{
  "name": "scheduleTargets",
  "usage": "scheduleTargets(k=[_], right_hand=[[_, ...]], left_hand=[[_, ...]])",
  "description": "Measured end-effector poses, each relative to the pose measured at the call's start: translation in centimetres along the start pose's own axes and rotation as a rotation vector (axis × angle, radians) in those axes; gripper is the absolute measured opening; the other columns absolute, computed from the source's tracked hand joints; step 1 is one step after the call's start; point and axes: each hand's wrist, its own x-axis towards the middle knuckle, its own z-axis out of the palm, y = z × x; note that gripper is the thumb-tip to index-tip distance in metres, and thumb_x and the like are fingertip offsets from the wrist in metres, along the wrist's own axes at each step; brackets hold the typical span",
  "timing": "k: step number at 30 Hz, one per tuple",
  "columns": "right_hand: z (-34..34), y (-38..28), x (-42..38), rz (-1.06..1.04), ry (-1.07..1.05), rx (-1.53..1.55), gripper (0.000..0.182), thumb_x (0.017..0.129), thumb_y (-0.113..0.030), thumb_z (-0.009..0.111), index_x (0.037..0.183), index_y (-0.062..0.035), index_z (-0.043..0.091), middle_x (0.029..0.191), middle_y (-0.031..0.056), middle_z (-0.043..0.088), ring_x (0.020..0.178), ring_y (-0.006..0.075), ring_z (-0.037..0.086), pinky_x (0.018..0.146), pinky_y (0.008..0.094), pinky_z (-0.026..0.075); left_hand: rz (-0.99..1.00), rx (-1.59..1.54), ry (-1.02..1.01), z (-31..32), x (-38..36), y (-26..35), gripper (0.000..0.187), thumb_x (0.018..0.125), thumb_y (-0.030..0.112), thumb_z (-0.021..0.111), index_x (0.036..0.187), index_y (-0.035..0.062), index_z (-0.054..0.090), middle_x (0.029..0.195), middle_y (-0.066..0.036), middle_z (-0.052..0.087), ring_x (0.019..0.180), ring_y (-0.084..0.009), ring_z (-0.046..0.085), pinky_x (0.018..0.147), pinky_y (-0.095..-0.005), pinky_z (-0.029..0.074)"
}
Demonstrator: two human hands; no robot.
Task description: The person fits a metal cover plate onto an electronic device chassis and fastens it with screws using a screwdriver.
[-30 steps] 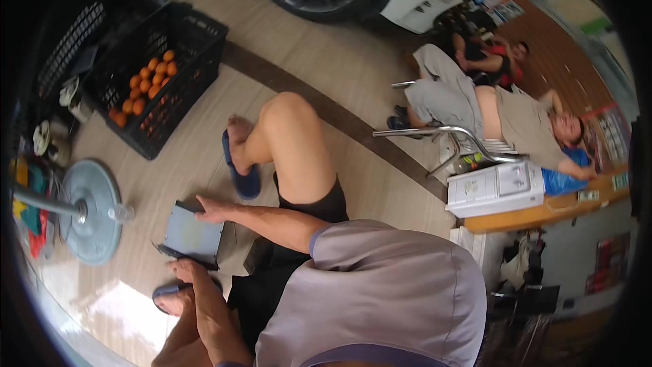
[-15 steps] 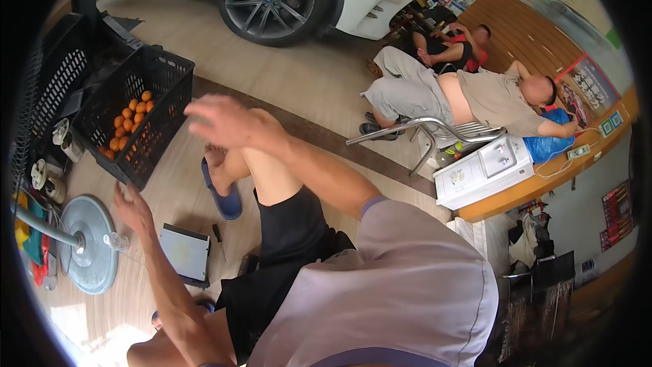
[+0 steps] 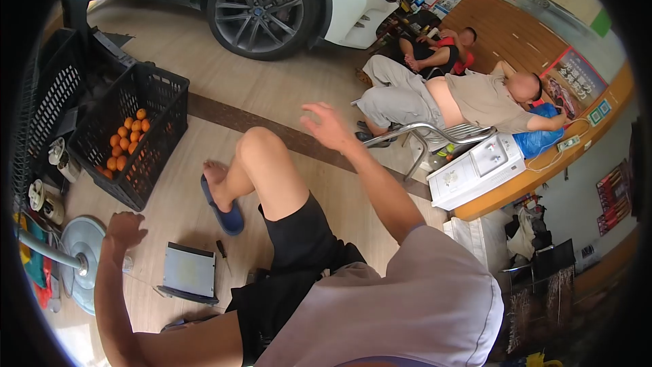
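My right hand (image 3: 329, 126) is raised above the floor, its fingers spread and nothing in it. My left hand (image 3: 125, 230) hangs over the floor with its fingers curled in and the thumb sticking out; no object shows in it. It is nearest to a round blue-grey stand base (image 3: 76, 273) and a small clear container (image 3: 128, 264), partly hidden below it. Between my legs and that base lies a flat silver box (image 3: 190, 270) with black edges. A dark-handled screwdriver (image 3: 222, 250) lies beside the box. Neither hand touches these things.
A black plastic crate (image 3: 163, 129) of oranges (image 3: 122, 143) stands at the left. My blue slipper (image 3: 229, 212) is on the floor. A white car (image 3: 339, 7) is parked ahead. A person (image 3: 468, 98) reclines on a metal chair near a white water dispenser (image 3: 475, 171); another person (image 3: 445, 51) sits behind.
My right hand has swung to the right, away from the crate and off my knee area. My left hand has dropped slightly, its fingers going from extended to curled. The view has shifted slightly.
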Motion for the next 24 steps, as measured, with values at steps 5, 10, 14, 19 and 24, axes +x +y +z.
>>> scheduleTargets(k=[5,10,14,19,24], right_hand=[[-9.8,7.3,-2.6,0.056,0.326,-0.264,0.035,0.091,-0.036,0.069,0.111,-0.0075,0.071,0.124,0.0222,0.064,0.121,0.0376,0.057,0.104,0.0455,0.044],[-22.9,7.2,-3.4,0.488,0.696,-0.04,0.072,0.097,-0.062,0.05,0.067,0.0007,0.069,0.09,0.0156,0.074,0.095,0.0269,0.068,0.093,0.037,0.048],[-27.1,3.6,-3.4,0.559,0.746,-0.033,0.086,0.095,-0.073,0.04,0.062,0.0005,0.07,0.068,0.0128,0.071,0.083,0.0236,0.07,0.082,0.0352,0.051],[-24.4,2.2,-1.2,0.546,0.479,-0.043,0.085,0.096,-0.072,0.042,0.065,0.0032,0.07,0.069,0.0132,0.071,0.081,0.0202,0.067,0.08,0.0335,0.051],[-15.8,-1.0,2.3,0.353,0.1,-0.119,0.074,0.094,-0.069,0.049,0.093,0.0001,0.075,0.088,0.0155,0.073,0.086,0.0289,0.07,0.084,0.0389,0.053]], left_hand=[[0.077,-0.055,-0.089,1.5,0.8,2.8,0.048,0.088,0.041,0.066,0.125,0.0106,0.066,0.109,-0.017,0.072,0.107,-0.0331,0.066,0.094,-0.0456,0.051],[0.033,-0.019,-0.155,1.0,0.6,3.1,0.049,0.089,0.042,0.065,0.126,0.0106,0.065,0.111,-0.016,0.071,0.109,-0.0323,0.066,0.095,-0.0444,0.05],[0.016,0.016,-0.107,1.5,0.2,1.9,0.048,0.088,0.042,0.066,0.125,0.0111,0.066,0.111,-0.015,0.072,0.109,-0.0319,0.065,0.096,-0.044,0.05],[-0.033,0.019,-0.068,0.5,-0.8,1.8,0.047,0.087,0.041,0.067,0.123,0.0114,0.067,0.11,-0.014,0.072,0.109,-0.0306,0.066,0.096,-0.0438,0.05],[-0.078,0.014,-0.088,1.5,-2.0,0.7,0.046,0.085,0.039,0.068,0.122,0.0109,0.068,0.112,-0.014,0.072,0.109,-0.0306,0.066,0.096,-0.0432,0.051]])
